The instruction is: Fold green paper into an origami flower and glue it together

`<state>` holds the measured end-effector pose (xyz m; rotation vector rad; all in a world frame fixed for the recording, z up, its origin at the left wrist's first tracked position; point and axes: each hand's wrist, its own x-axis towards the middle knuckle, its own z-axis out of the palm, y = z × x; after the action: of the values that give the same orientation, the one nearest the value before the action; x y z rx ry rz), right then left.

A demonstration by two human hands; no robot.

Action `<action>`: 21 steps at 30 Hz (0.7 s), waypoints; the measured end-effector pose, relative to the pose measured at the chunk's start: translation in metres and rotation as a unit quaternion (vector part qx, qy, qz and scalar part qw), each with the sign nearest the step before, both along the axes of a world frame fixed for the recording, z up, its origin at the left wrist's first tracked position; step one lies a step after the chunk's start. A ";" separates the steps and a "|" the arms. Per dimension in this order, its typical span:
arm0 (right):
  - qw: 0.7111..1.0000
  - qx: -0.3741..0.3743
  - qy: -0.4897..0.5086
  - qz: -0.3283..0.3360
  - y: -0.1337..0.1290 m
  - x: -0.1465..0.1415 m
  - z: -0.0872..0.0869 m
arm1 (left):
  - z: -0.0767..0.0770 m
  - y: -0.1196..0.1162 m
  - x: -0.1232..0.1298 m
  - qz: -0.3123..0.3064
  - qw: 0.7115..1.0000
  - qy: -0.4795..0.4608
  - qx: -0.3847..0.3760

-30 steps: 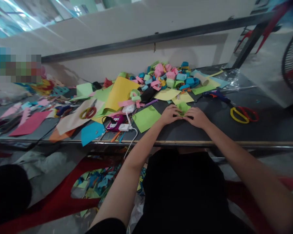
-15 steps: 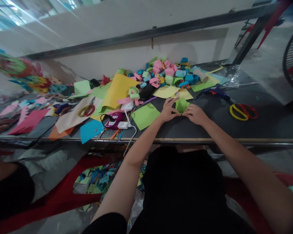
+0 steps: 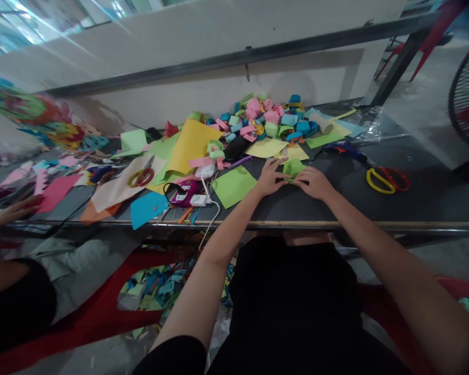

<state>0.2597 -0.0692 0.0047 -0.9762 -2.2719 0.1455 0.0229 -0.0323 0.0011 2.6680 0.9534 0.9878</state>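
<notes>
A small piece of green paper is between my two hands on the dark table, its near edge curled up. My left hand pinches that edge from the left, thumb against fingers. From the other side my right hand grips the same edge, and the fingertips of both hands nearly meet. A flat green sheet lies left of my left hand. Behind the hands are pale yellow sheets. Scissors with yellow and red handles rest to the right.
A heap of folded paper pieces stands against the wall. Left are a purple power strip with white plugs, a yellow sheet, and more scissors. A glue gun lies at right. A co-worker's hand is at far left.
The green paper's near edge is curled over lower between my fingers. The co-worker's hand at far left has come further into view, beside the pink sheet. The view has shifted slightly.
</notes>
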 end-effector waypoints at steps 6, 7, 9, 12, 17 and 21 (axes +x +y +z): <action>1.000 -0.004 0.001 -0.008 0.001 0.001 -0.003 | 0.000 -0.001 0.000 0.001 1.000 0.002 -0.007; 1.000 -0.004 0.001 -0.008 0.001 0.001 -0.003 | 0.000 -0.001 0.000 0.000 1.000 0.000 -0.006; 1.000 -0.001 0.000 -0.009 0.000 0.001 -0.003 | 0.000 -0.001 0.001 -0.001 1.000 -0.003 -0.006; 1.000 0.003 -0.002 -0.010 0.000 0.000 -0.003 | 0.002 -0.002 0.001 0.001 1.000 -0.005 -0.010; 1.000 -0.005 -0.004 -0.013 0.000 0.000 -0.003 | 0.004 -0.002 0.002 -0.004 1.000 -0.010 -0.015; 1.000 -0.008 -0.003 -0.006 0.001 0.001 -0.003 | 0.003 -0.002 0.003 -0.009 1.000 -0.020 -0.014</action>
<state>0.2603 -0.0678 0.0017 -1.0002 -2.2741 0.1565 0.0255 -0.0341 0.0042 2.6194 0.9270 1.0119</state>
